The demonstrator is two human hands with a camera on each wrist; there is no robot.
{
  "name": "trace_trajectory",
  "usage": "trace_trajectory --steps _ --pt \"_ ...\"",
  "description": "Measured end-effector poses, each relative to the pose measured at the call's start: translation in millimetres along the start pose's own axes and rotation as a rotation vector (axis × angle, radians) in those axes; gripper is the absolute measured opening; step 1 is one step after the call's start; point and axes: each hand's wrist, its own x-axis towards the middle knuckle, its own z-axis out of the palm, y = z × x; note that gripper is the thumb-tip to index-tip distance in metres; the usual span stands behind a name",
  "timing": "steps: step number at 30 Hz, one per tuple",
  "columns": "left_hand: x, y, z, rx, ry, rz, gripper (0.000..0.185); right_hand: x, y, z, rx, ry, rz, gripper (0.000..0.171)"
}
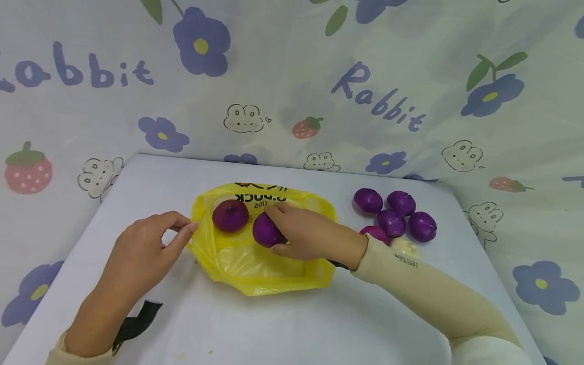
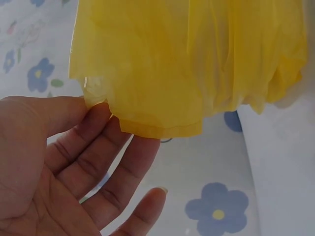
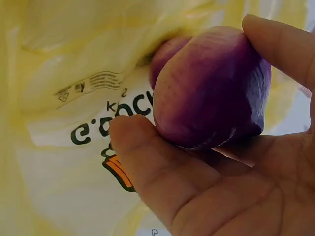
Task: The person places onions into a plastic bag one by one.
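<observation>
A yellow plastic bag (image 1: 255, 284) lies with its mouth open at the middle of the table. At its left rim, my left hand (image 1: 143, 248) pinches the thin plastic between thumb and fingers, as the left wrist view shows the bag edge (image 2: 162, 131) there. My right hand (image 1: 305, 230) reaches over the bag's opening and holds a red onion (image 1: 266, 230) between thumb and fingers. In the right wrist view that onion (image 3: 211, 93) partly covers another one. This other red onion (image 1: 230, 216) sits inside the bag on the left, by the printed lettering.
Several more red onions (image 1: 391, 223) are grouped on the table right of the bag, one partly behind my right forearm. A pale round thing (image 1: 404, 247) shows beside them, partly covered by the sleeve. A patterned cloth (image 1: 283, 76) hangs behind the white table (image 1: 219, 329).
</observation>
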Motion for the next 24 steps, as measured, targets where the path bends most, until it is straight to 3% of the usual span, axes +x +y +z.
trace_trajectory --steps 7,14,24 --pt "-2.4 0.7 -0.2 -0.006 -0.013 -0.02 0.015 25 -2 4 -0.062 -0.017 0.01 0.081" --pt "-2.1 4.3 3.0 -0.008 0.0 0.021 0.01 40 0 7 -0.071 0.014 0.022 0.082" --pt "-0.6 7.1 2.7 -0.007 0.01 0.03 0.008 59 3 16 -0.076 0.025 0.072 0.085"
